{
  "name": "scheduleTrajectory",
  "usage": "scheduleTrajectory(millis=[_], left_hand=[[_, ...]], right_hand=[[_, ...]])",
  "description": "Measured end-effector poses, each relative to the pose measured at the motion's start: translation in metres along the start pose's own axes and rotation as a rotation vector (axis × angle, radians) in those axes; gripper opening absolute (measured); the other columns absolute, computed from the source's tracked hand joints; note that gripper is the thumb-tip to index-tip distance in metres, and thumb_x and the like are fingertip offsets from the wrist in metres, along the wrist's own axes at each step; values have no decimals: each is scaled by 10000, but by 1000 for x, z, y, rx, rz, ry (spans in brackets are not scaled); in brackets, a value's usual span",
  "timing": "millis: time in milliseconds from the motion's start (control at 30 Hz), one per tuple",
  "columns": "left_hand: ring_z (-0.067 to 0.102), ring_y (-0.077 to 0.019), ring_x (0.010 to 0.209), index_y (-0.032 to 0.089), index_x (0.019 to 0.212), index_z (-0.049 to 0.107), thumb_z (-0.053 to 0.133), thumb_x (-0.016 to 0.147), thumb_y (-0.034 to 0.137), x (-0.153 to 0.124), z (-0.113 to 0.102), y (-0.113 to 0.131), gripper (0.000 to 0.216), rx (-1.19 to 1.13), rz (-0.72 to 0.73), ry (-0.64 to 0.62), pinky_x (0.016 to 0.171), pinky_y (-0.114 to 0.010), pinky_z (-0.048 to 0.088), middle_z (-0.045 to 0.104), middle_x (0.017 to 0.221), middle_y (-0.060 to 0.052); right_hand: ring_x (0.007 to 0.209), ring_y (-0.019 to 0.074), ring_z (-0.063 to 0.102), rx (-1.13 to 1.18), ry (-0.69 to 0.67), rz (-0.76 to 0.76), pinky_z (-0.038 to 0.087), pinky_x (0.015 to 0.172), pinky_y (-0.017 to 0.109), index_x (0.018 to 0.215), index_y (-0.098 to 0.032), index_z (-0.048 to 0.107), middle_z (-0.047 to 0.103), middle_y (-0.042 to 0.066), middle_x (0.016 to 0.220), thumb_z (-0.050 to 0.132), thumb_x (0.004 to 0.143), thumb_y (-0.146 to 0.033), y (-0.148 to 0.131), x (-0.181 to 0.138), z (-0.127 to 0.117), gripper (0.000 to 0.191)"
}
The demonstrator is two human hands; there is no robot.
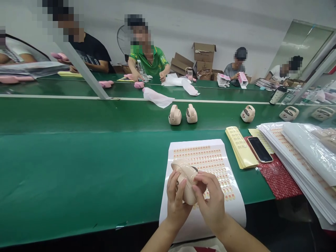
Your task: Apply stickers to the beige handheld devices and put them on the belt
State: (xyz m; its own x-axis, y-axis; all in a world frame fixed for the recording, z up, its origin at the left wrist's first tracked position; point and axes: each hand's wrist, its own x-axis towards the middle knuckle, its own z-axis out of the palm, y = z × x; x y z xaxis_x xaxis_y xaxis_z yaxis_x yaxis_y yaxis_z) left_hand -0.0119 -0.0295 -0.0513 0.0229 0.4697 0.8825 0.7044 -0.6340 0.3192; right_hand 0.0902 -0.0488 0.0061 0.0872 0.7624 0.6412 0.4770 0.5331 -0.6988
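Both hands grasp one beige plastic casing (187, 182), the left hand (176, 199) cradling its side and the right hand (211, 201) pressing fingertips on its face, held just above the sticker sheet (210, 157) on the green bench (78, 168), probably so labels lie within reach.

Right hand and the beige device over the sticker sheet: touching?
Touching. The head view shows the right hand with thumb and fingertips pressed on the beige device, no gap visible; the left hand grips its other side.
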Motion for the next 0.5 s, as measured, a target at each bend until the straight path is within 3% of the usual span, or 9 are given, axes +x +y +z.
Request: scheduleTrajectory(millis=[200, 500], left_hand=[[368, -312, 1220, 213, 1325, 274, 638, 701, 55, 2, 7, -6, 740, 121, 89, 119, 899, -495, 439, 382, 1311, -154], [358, -353, 1217, 178, 1091, 477, 643, 690, 63, 3, 9, -17, 449, 157, 159, 125, 909, -559, 406, 406, 1292, -148]], right_hand=[[910, 152, 581, 5, 31, 28, 519, 796, 295, 934, -217, 541, 597, 44, 893, 503, 812, -111, 0, 2, 4, 166], [882, 151, 606, -9, 100, 31, 531, 759, 278, 902, -213, 562, 623, 43, 863, 513, 811, -109, 7, 6, 9, 147]])
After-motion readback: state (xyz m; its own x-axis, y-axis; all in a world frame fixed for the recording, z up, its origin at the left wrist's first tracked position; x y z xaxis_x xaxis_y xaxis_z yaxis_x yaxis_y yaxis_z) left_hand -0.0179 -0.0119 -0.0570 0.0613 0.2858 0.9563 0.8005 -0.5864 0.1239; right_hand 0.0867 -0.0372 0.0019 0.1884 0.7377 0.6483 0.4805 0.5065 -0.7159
